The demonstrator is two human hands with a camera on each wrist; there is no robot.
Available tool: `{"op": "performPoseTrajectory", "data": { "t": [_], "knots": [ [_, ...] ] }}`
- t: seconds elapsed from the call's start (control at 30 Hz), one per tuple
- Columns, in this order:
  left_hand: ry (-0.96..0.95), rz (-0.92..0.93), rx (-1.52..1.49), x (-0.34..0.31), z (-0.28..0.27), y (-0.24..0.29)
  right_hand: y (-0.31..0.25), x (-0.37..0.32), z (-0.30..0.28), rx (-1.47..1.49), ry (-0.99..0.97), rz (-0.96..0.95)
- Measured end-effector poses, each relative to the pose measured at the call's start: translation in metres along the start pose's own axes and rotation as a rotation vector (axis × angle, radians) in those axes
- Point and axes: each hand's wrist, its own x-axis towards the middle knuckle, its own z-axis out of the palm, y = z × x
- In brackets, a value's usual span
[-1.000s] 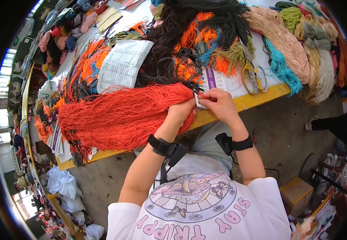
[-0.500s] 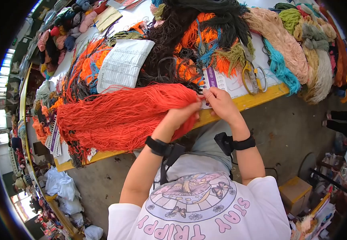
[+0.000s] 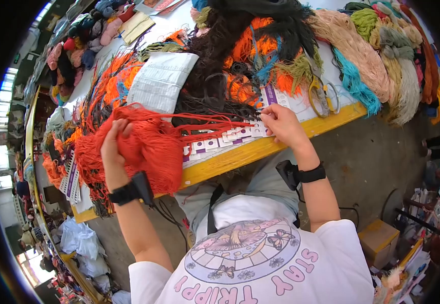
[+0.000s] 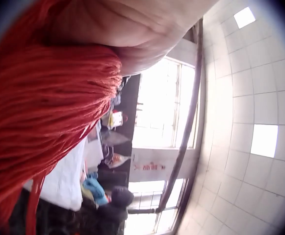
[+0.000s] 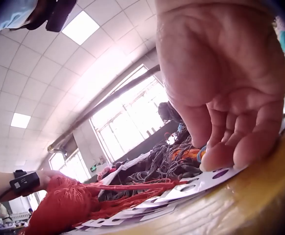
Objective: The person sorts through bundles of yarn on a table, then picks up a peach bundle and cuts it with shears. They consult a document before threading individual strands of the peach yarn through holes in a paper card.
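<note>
Left of the white punched-card strips [image 3: 210, 145], bundled red yarn [image 3: 156, 154] is being gripped by the left hand [image 3: 111, 145], risking tangles if tugged; grip by the right hand [image 3: 279, 125] cannot be told.

From my head camera, I see the left hand [image 3: 113, 146] gripping red yarn [image 3: 155, 157], the right hand [image 3: 283, 125] beside white cards [image 3: 210, 145].

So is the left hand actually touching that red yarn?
Touching: the left wrist view shows the red yarn bunched directly against the left hand, with no gap between.
</note>
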Motion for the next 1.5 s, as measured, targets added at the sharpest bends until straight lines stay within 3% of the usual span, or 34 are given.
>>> {"op": "performPoseTrajectory", "data": {
  "t": [0.07,0.1,0.13,0.17,0.2,0.33,0.63,0.8,1.0,1.13,1.2,1.3,1.33,1.37,1.4,1.43,1.5],
  "knots": [
    [-0.074,-0.015,0.247,-0.054,0.054,-0.001,0.013,0.007,0.011,-0.137,0.032,-0.149],
    [-0.269,0.004,0.307,-0.068,0.071,-0.011,0.014,0.010,0.019,-0.203,0.044,-0.230],
    [-0.487,-0.001,0.248,-0.068,0.081,-0.031,-0.001,0.004,0.027,-0.002,-0.024,-0.218],
    [-0.513,-0.091,0.134,-0.088,0.109,-0.036,-0.025,-0.013,0.037,0.197,-0.093,-0.194],
    [-0.605,-0.035,0.134,-0.089,0.117,-0.049,-0.041,-0.027,0.046,0.395,-0.157,-0.159],
    [-0.718,-0.198,-0.020,-0.111,0.148,-0.058,-0.053,-0.042,0.058,0.502,-0.153,-0.211],
    [-0.666,-0.267,-0.116,-0.112,0.149,-0.065,-0.044,-0.045,0.044,0.725,-0.144,-0.185],
    [-0.748,-0.244,-0.151,-0.107,0.148,-0.077,-0.038,-0.045,0.043,0.829,-0.196,-0.139],
    [-0.684,-0.255,-0.111,-0.111,0.152,-0.082,-0.042,-0.051,0.048,0.492,-0.024,-0.252],
    [-0.682,-0.244,-0.118,-0.109,0.150,-0.077,-0.042,-0.050,0.046,0.638,-0.066,-0.209],
    [-0.691,-0.149,0.000,-0.108,0.150,-0.080,-0.038,-0.049,0.044,0.630,-0.078,-0.164],
    [-0.667,-0.071,0.000,-0.104,0.148,-0.084,-0.031,-0.041,0.051,0.276,0.256,-0.633],
    [-0.656,-0.057,-0.029,-0.102,0.146,-0.084,-0.033,-0.043,0.047,0.670,0.177,-0.488],
    [-0.724,-0.163,-0.217,-0.091,0.139,-0.078,-0.036,-0.048,0.039,1.055,0.094,-0.328],
    [-0.741,-0.101,-0.343,-0.079,0.126,-0.069,-0.038,-0.051,0.031,1.431,0.003,-0.153],
    [-0.686,0.018,-0.349,-0.071,0.110,-0.052,-0.017,-0.049,0.012,1.620,-0.022,0.001],
    [-0.739,-0.035,-0.904,-0.050,0.063,-0.019,0.042,-0.049,-0.051,1.933,-0.046,-0.202]
  ]
}}
